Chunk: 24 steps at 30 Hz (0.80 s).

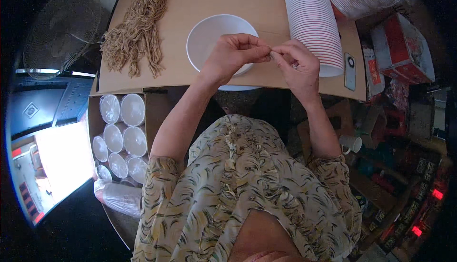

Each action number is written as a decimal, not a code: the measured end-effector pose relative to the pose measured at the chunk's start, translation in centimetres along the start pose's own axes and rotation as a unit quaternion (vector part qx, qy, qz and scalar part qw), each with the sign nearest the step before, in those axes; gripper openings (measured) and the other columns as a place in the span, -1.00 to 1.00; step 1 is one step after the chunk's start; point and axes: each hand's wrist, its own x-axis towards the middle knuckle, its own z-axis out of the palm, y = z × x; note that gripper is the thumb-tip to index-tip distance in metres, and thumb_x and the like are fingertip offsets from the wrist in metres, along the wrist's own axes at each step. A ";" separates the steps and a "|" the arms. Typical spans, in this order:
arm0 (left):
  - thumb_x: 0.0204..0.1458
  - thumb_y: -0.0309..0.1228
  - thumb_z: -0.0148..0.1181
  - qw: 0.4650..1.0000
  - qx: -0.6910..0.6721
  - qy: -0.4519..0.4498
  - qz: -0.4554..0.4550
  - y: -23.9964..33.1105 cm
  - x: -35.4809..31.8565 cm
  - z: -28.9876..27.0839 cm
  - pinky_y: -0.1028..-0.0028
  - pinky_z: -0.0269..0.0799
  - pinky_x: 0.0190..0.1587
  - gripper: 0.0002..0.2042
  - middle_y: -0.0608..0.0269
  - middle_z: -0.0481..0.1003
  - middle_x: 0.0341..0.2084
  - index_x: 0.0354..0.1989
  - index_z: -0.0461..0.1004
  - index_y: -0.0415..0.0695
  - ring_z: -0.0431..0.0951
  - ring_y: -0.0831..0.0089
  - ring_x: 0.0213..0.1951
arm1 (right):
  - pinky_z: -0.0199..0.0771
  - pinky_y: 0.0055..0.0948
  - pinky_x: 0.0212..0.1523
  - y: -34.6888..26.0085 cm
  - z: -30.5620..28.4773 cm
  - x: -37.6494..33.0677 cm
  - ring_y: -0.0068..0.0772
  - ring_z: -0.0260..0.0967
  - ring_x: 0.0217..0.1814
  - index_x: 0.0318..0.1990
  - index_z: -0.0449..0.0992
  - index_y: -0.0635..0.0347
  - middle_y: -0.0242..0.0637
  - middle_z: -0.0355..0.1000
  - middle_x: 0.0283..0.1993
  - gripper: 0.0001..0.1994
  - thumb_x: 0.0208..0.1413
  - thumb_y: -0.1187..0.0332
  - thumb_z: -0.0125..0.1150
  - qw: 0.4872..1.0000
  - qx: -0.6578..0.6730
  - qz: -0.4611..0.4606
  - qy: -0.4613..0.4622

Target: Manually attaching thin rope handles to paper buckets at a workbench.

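Note:
My left hand (229,57) and my right hand (299,66) meet fingertip to fingertip above the table. Both are closed in a pinch on something tiny that I cannot make out. Below and behind the left hand is a wide white round bowl (203,35), partly hidden by that hand. Close beyond the right hand lies a long stack of white paper cups (314,21) with thin red rims, its mouth toward me. A loose bundle of brown twine strands (138,31) is spread at the table's far left.
A phone-like device (350,71) lies at the right edge of the brown tabletop (181,78). Cups in clear wrap (134,140) fill a carton at left. A wire fan guard (59,33) stands far left. Red-and-white boxes (404,47) and a white mug (351,143) are at right.

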 end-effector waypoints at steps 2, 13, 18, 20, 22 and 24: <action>0.13 -0.46 0.25 1.000 0.006 -0.007 -0.009 0.3 -0.1 0.1 0.47 0.55 0.00 -0.78 0.13 0.60 -0.24 -0.12 0.55 -0.35 0.62 0.40 -0.16 | 0.35 -0.55 -0.47 -0.1 -0.1 0.1 -0.56 0.36 -0.45 -0.29 0.58 0.24 -0.35 0.49 -0.36 -0.88 -0.01 0.53 0.35 1.000 0.003 0.003 0.001; 0.12 -0.51 0.25 0.996 -0.081 0.017 -0.011 -0.5 -0.1 0.4 0.54 0.58 -0.10 -0.81 0.10 0.60 -0.30 -0.17 0.54 -0.40 0.64 0.44 -0.25 | 0.33 -0.56 -0.45 -0.6 0.1 0.0 -0.58 0.30 -0.48 -0.31 0.54 0.28 -0.35 0.45 -0.37 -0.92 0.04 0.53 0.30 0.999 0.014 0.034 -0.001; 0.11 -0.49 0.27 0.997 -0.059 0.039 0.013 -0.7 0.0 0.8 0.56 0.58 -0.15 -0.81 0.14 0.61 -0.34 -0.21 0.56 -0.39 0.63 0.49 -0.30 | 0.34 -0.56 -0.42 -0.2 0.7 0.0 -0.62 0.33 -0.45 -0.31 0.53 0.32 -0.35 0.44 -0.40 -0.91 0.10 0.48 0.27 0.999 0.038 0.035 0.002; 0.13 -0.43 0.27 0.995 0.079 0.055 0.037 -0.4 -0.2 1.0 0.50 0.57 -0.08 -0.75 0.16 0.61 -0.31 -0.12 0.54 -0.38 0.62 0.46 -0.24 | 0.35 -0.56 -0.42 0.1 0.6 0.1 -0.64 0.33 -0.45 -0.32 0.54 0.33 -0.38 0.45 -0.42 -0.90 0.11 0.46 0.27 0.993 0.083 0.087 -0.015; 0.11 -0.43 0.29 0.994 0.081 0.058 0.041 -0.4 -0.5 1.1 0.51 0.56 -0.09 -0.75 0.16 0.61 -0.31 -0.13 0.55 -0.37 0.62 0.47 -0.25 | 0.35 -0.56 -0.41 0.3 0.5 0.4 -0.66 0.33 -0.44 -0.33 0.54 0.34 -0.41 0.45 -0.45 -0.89 0.12 0.44 0.26 0.982 0.129 0.136 -0.035; 0.10 -0.43 0.30 0.994 0.082 0.061 0.046 -0.3 -0.7 1.2 0.52 0.56 -0.11 -0.75 0.16 0.62 -0.32 -0.14 0.56 -0.37 0.62 0.49 -0.26 | 0.33 -0.60 -0.44 0.1 0.0 0.8 -0.71 0.31 -0.46 -0.34 0.56 0.34 -0.48 0.43 -0.50 -0.87 0.13 0.42 0.26 0.962 0.171 0.204 -0.053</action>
